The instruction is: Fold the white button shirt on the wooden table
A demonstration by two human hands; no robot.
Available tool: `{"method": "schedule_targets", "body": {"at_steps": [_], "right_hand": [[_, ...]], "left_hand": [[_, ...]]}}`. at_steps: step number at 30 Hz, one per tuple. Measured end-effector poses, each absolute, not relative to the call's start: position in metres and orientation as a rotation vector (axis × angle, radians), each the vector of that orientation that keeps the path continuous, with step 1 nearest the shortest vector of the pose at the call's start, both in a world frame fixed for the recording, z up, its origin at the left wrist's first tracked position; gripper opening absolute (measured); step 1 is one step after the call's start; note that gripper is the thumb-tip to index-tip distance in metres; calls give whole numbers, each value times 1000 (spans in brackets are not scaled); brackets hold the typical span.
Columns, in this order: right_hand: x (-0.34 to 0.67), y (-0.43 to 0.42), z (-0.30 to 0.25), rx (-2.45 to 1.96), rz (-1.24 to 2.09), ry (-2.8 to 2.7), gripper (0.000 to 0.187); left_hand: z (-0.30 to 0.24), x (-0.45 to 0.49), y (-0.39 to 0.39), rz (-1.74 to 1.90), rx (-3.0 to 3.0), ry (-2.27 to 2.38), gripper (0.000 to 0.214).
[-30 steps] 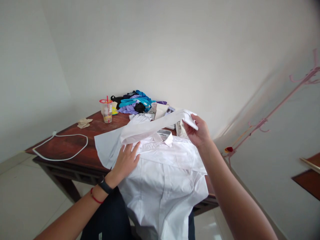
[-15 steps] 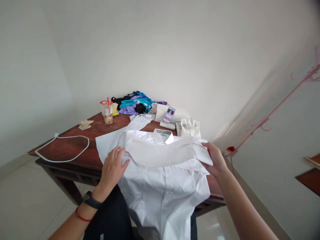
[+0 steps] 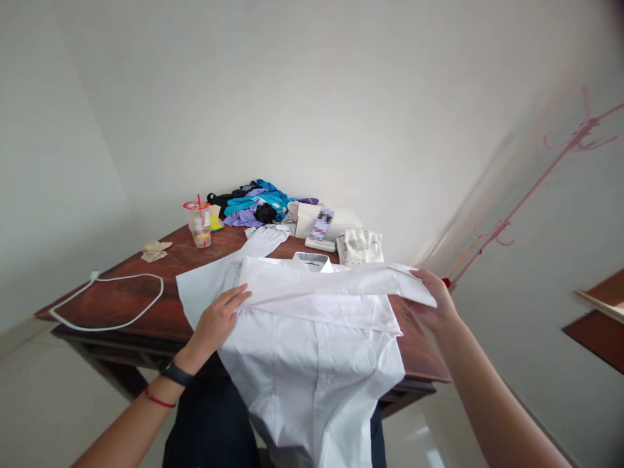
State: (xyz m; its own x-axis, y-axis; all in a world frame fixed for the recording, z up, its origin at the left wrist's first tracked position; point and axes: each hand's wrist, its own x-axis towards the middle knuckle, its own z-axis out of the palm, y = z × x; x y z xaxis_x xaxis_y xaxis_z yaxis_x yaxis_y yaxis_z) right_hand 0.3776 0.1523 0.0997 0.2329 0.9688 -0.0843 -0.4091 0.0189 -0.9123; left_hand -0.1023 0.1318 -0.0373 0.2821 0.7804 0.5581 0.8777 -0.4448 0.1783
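A white button-up shirt [image 3: 292, 351] lies over the table's near edge and hangs down toward my lap, its collar [image 3: 312, 262] pointing away from me. One sleeve [image 3: 312, 286] stretches sideways across the chest below the collar. My right hand [image 3: 436, 302] pinches the cuff end of that sleeve, slightly raised beyond the shirt's right side. On the left, my left hand [image 3: 224, 316] rests its outstretched fingers on the fabric where the sleeve folds over. The other sleeve extends toward the back of the table.
The dark wooden table [image 3: 141, 305] carries a white cable [image 3: 158, 292], a crumpled tissue [image 3: 155, 251] and a plastic cup with straw [image 3: 199, 227]. Behind are piled clothes [image 3: 266, 201], a white box [image 3: 348, 219], a phone [image 3: 322, 224] and folded cloth [image 3: 361, 247]. A pink coat rack [image 3: 531, 188] leans rightward.
My right hand has drawn the sleeve end outward to the right, so the sleeve is straighter and narrower. My left hand has shifted slightly, fingers closer together. The view has turned a little right.
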Motion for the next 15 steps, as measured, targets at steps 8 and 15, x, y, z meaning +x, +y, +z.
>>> {"method": "schedule_targets", "body": {"at_steps": [8, 15], "right_hand": [[383, 156, 95, -1131, 1304, -725, 8], [386, 146, 100, -1165, 1365, -754, 17]], "left_hand": [[-38, -110, 139, -394, -2564, -1787, 61], [-4, -121, 141, 60, -2790, -1880, 80]]}}
